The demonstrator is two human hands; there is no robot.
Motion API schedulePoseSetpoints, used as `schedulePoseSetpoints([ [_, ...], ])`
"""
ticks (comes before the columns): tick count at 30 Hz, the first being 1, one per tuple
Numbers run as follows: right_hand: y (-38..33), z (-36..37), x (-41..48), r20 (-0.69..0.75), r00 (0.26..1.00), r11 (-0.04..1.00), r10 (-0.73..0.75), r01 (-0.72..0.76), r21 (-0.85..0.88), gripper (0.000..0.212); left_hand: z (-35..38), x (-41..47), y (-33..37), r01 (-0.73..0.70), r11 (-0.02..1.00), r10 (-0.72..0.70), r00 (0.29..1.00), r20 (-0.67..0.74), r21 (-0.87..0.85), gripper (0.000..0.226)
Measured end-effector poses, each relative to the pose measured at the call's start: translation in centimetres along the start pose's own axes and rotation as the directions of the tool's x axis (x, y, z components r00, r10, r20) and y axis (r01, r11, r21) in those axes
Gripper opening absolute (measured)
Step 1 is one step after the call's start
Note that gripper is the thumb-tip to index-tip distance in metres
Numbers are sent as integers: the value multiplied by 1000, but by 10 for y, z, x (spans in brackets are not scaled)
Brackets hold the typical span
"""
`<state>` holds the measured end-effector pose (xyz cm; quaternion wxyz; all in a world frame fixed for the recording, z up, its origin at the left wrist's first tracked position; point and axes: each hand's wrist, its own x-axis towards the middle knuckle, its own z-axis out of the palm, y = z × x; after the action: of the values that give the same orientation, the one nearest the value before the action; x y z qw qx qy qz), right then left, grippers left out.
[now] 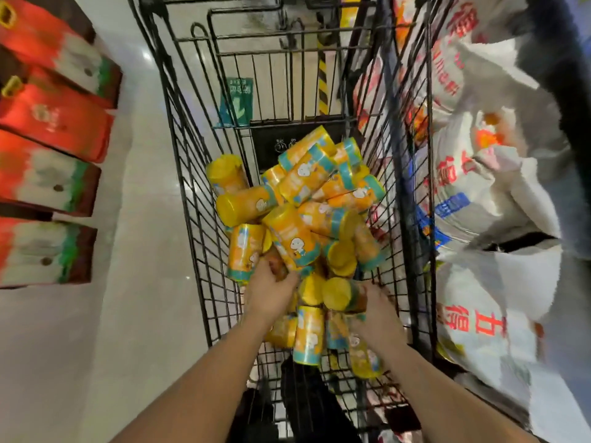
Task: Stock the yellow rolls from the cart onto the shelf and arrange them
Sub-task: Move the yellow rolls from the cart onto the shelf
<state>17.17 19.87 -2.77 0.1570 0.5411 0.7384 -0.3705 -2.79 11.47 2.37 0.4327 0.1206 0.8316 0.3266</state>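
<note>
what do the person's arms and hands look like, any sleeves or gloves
Both arms are bare from the bottom edge of the picture up to the hands: no sleeves show. The left hand and right hand wear no gloves. No watch, band or ring can be made out, though the picture is somewhat blurred.

Red gift boxes [54,123] with white and green bands lie in a row along the left side, on a pale glossy floor [144,219]. White sacks [479,193] printed with red characters are stacked at right. A green floor sign [237,102] and a yellow-black striped strip [323,87] show ahead, blurred.
</note>
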Motion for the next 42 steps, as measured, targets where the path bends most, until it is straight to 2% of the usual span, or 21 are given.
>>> schedulePoseSetpoints([
  [4, 14, 12, 22, 48, 990, 991, 130, -131, 12, 80, 9, 29, 11, 77, 993, -79, 997, -21, -90, 37],
  [10, 27, 30, 50, 146, 975, 985, 170, -168, -27, 108, 17, 63, 15, 149, 963, -158, 987, -23, -225, 65],
  [13, 34, 33, 61, 177, 967, 978, 185, -199, 62, 120, 24, 78, 18, 147, 951, -164, 986, -40, -272, 55],
  [15, 38, 32, 64, 176, 966, 970, 191, -213, 116, 123, 28, 87, 21, 165, 935, -191, 980, -53, -315, 59],
  [17, 37, 31, 63, 166, 968, 966, 191, -215, 147, 120, 31, 94, 23, 197, 914, -232, 971, -58, -356, 75],
  [19, 37, 30, 61, 143, 970, 960, 195, -219, 175, 113, 32, 101, 22, 220, 900, -259, 964, -56, -377, 79],
  [23, 37, 32, 56, 71, 981, 952, 182, -194, 238, 110, 34, 108, 21, 240, 878, -292, 954, -66, -414, 65],
  [27, 34, 28, 51, 80, 982, 928, 169, -186, 323, 100, 34, 107, 21, 243, 867, -297, 953, -60, -436, 64],
  [32, 29, 25, 46, -10, 981, 828, 194, -158, 537, 56, 33, 101, 15, 247, 846, -307, 950, -52, -473, 66],
  [34, 23, 25, 47, -51, 971, 789, 234, -159, 594, 47, 33, 95, 13, 231, 850, -304, 949, -83, -473, 65],
  [36, 15, 25, 48, -76, 958, 771, 277, -174, 613, 52, 33, 90, 10, 196, 863, -277, 954, -111, -465, 64],
  [39, 11, 27, 51, -87, 933, 752, 349, -224, 620, 84, 29, 81, 8, 166, 879, -247, 961, -128, -448, 68],
  [40, 10, 28, 52, -82, 927, 748, 365, -240, 619, 87, 27, 79, 7, 159, 880, -241, 961, -132, -448, 69],
  [42, 7, 26, 51, -68, 927, 756, 368, -256, 602, 80, 22, 73, 5, 139, 878, -232, 961, -152, -458, 70],
])
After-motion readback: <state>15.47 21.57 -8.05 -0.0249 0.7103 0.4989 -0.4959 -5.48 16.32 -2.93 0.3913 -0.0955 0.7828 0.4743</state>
